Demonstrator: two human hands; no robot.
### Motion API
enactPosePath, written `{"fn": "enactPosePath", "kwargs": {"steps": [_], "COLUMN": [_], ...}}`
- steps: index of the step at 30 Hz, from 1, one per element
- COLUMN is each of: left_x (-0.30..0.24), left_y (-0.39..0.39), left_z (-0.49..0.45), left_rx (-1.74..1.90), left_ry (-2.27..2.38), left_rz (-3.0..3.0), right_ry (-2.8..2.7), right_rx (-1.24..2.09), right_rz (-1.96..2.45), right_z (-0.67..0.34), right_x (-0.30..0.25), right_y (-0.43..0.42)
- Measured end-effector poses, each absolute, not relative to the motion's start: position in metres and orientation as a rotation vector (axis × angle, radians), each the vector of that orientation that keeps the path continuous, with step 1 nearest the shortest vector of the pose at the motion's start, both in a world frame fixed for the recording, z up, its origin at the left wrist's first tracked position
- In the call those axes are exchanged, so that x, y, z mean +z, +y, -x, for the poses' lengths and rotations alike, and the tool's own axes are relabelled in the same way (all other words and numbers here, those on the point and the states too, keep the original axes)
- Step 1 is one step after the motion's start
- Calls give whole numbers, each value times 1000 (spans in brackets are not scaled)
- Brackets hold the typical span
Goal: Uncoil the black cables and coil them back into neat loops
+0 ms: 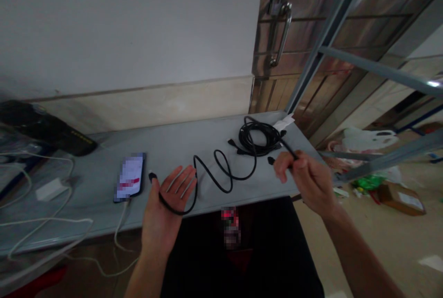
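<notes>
A black cable (212, 182) snakes across the grey table (173, 143) and runs over the palm of my left hand (166, 201), which is flat with its fingers spread. A small black plug (152, 177) sits just beyond that hand's fingertips. My right hand (304, 178) pinches a thin black cable between fingers and thumb, and a black plug (271, 160) lies close to it. Behind, a coiled bundle of black cable (259, 136) rests at the table's far corner, with other black plugs (235, 146) beside it.
A smartphone (130, 177) with a pixelated screen lies left of my hands, trailing a white cable. Further left are a white charger (51, 189) and a large black object (44, 127). A metal door with a padlock (276, 5) stands behind; a plastic bag (370, 139) and cardboard parcel (399, 199) lie on the floor.
</notes>
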State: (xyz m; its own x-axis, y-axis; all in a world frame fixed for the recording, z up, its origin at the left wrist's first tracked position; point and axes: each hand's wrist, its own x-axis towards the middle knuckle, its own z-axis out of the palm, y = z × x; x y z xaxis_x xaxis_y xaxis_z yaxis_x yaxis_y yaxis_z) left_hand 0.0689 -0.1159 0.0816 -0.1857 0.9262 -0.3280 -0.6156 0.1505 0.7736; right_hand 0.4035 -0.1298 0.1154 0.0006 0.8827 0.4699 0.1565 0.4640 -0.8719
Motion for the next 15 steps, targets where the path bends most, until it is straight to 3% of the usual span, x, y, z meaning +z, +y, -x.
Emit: {"fn": "enactPosePath", "kwargs": {"steps": [4,15], "left_x": [90,123], "left_y": [-108,-82], "left_z": [-87,-115], "left_rx": [1289,1233], "left_ry": [911,610], "left_rz": [-332,-246], "right_ry": [-1876,-2059], "right_rx": [852,914], "right_rz": [818,897], "right_z": [-363,-309], "right_x": [122,88], "right_y": [-130,-103]}}
